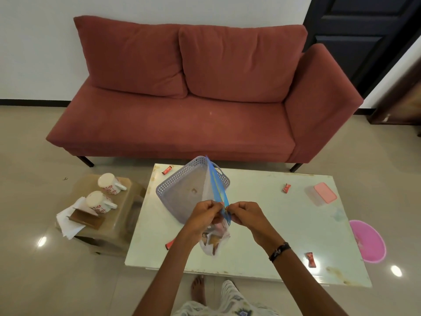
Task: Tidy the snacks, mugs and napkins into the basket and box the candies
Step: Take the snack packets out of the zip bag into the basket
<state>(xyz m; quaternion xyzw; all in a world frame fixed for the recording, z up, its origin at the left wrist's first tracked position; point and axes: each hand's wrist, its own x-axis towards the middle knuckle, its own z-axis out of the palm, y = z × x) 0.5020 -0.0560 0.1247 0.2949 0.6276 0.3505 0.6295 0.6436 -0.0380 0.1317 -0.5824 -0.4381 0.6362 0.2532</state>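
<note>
Above the white table (pixel 262 224), my left hand (pixel 201 215) and my right hand (pixel 245 213) both pinch the blue zip strip of a clear snack bag (pixel 214 241) with snacks inside. Just behind it the grey perforated basket (pixel 180 185) lies on the table. Red candies lie scattered: one at the far left corner (pixel 167 170), one at mid right (pixel 286 188), one at the near left (pixel 169 244), one at the near right (pixel 310 259). A clear box with a pink lid (pixel 323 193) stands at the right. Two floral mugs (pixel 109 183) (pixel 99 201) and white napkins (pixel 68 221) rest on a side stool.
The low beige stool (pixel 109 226) stands left of the table and also carries a brown holder (pixel 85 218). A red sofa (pixel 193 99) fills the space behind. A pink round object (pixel 368 240) lies on the floor at the right. My foot (pixel 198 290) is under the near edge.
</note>
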